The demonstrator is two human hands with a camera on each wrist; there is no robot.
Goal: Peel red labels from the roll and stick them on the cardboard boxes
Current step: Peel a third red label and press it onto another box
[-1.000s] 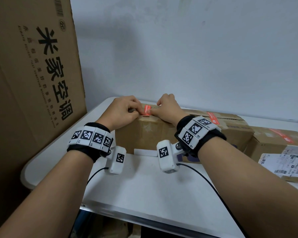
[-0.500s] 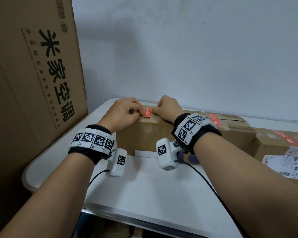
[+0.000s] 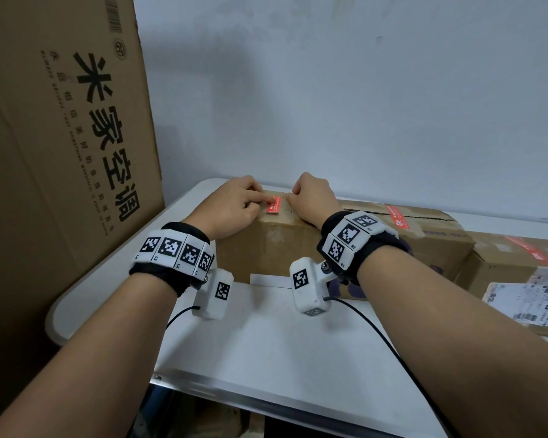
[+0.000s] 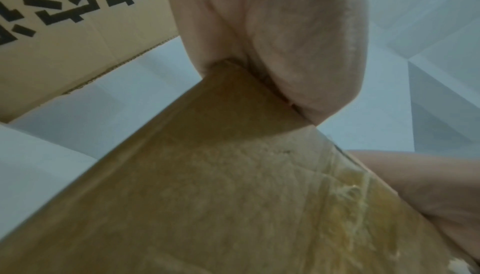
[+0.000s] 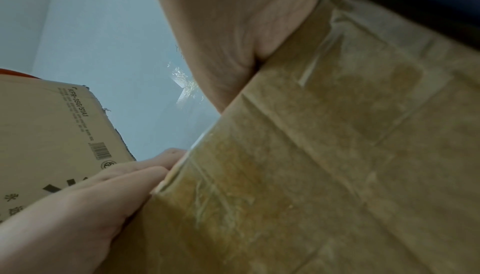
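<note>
A small red label (image 3: 274, 205) lies flat on top of a brown cardboard box (image 3: 266, 248) near its left end. My left hand (image 3: 234, 203) rests on the box's left corner with its fingers curled, the fingertips touching the label's left end. My right hand (image 3: 310, 197) sits just right of the label, curled into a loose fist on the box top, a small gap away from the label. The wrist views show only the heels of my left hand (image 4: 272, 42) and right hand (image 5: 233, 21) on the box (image 4: 207, 196) edge. No label roll is in view.
A tall printed carton (image 3: 60, 137) stands against the left side of the white table (image 3: 266, 343). Two more boxes to the right carry a red label (image 3: 399, 216) and another red label (image 3: 525, 248). A box with a white shipping slip (image 3: 525, 298) lies at the right edge.
My right hand has slid a little to the right off the label, so more of the red label shows. The left hand has stayed at the label's left end.
</note>
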